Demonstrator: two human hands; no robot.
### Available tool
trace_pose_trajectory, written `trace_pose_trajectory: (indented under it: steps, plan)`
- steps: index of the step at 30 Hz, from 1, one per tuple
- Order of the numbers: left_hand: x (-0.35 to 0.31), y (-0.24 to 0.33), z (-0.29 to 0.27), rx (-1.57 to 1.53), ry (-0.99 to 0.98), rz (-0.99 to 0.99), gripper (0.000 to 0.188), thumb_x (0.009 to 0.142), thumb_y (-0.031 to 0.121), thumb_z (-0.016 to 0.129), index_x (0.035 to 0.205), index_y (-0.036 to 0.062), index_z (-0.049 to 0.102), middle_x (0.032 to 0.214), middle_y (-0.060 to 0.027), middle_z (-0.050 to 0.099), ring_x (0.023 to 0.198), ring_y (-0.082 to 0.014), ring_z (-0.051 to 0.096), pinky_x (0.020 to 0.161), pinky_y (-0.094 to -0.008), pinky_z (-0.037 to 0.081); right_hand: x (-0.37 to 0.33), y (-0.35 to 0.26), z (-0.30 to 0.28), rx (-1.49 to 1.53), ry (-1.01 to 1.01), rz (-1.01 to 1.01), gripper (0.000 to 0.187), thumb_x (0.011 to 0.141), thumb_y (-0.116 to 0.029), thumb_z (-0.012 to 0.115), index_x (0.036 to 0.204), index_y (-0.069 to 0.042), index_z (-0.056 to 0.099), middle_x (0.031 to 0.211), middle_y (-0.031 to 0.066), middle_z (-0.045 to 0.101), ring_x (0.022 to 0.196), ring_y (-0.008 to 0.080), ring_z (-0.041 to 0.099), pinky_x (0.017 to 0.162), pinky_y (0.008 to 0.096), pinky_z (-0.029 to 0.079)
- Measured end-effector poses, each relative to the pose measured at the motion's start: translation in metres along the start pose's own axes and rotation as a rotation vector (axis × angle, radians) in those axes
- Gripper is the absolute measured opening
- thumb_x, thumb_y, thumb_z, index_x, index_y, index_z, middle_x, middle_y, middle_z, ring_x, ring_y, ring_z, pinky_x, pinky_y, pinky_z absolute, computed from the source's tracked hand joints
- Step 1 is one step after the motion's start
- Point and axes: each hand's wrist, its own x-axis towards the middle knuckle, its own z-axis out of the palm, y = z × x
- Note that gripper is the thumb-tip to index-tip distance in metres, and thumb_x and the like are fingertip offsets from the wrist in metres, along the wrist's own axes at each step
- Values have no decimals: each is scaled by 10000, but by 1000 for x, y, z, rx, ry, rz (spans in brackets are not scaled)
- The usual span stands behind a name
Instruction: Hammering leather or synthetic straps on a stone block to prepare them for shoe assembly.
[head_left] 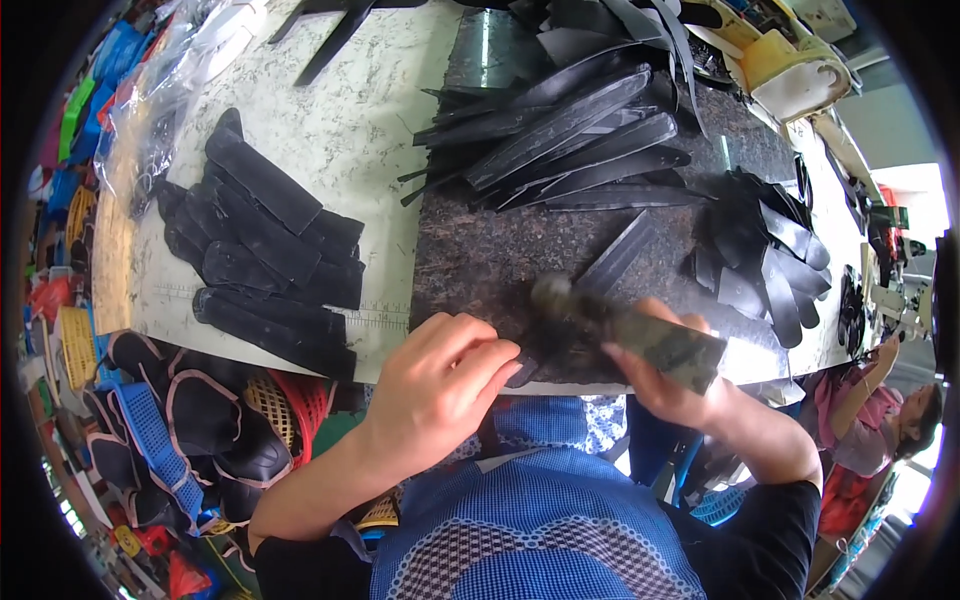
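Note:
At the near edge of the dark stone slab [460, 260], my left hand [435, 375] has thumb and fingers pinched together on a small black strip [522, 372], most of it hidden. To its right, my right hand [665, 385] is wrapped round a hammer [665, 345] with a thick, worn body. The hammer's rounded end [552, 292] is smeared by motion, just above the slab and close to the left fingertips. A folded black piece [615, 250] lies on the slab beyond the hammer.
Black pieces [270, 220] are stacked on the white board at left. A large heap of black strips [570, 130] covers the slab's far part, with another pile [770, 250] at right. Black shoe uppers [215, 420] and a blue basket [155, 440] stand below left. Another person [870, 410] sits at right.

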Motion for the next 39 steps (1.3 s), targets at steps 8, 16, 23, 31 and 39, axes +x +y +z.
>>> trace_pose_trajectory:
  steps: [8,16,23,31,39]
  plan:
    - [11,-14,4,53,-19,171,229,700,-27,841,894,4,723,847,-68,631,739,-230,637,618,-327,525,2,-8,-10,-30,91,16,241,856,-56,737,1041,-18,587,687,59,628,521,237,655,453,354,487]
    - [7,-8,0,12,21,49,273,669,41,884,902,39,742,871,-49,632,746,-230,615,618,-343,506,-5,-8,-5,16,-7,-37,111,934,-55,681,971,12,600,978,136,647,678,214,649,519,345,433]
    - [-9,7,14,122,131,-17,277,708,36,846,962,29,735,886,-23,603,713,-189,567,635,-327,473,7,-9,-5,168,-85,37,243,819,-69,761,958,-30,566,638,103,609,561,316,678,503,394,519]
    - [-18,3,20,173,270,-38,238,691,105,883,889,89,753,833,18,611,765,-187,572,644,-333,444,10,-11,-5,-59,-121,-70,245,815,-51,745,985,-7,573,642,97,612,571,297,683,494,383,522]
    - [-8,-13,3,160,165,25,227,677,122,880,868,110,758,825,34,619,784,-189,585,694,-345,431,11,-12,-3,-166,-79,-128,221,858,-80,732,1000,-20,574,697,94,638,548,247,676,456,357,488]
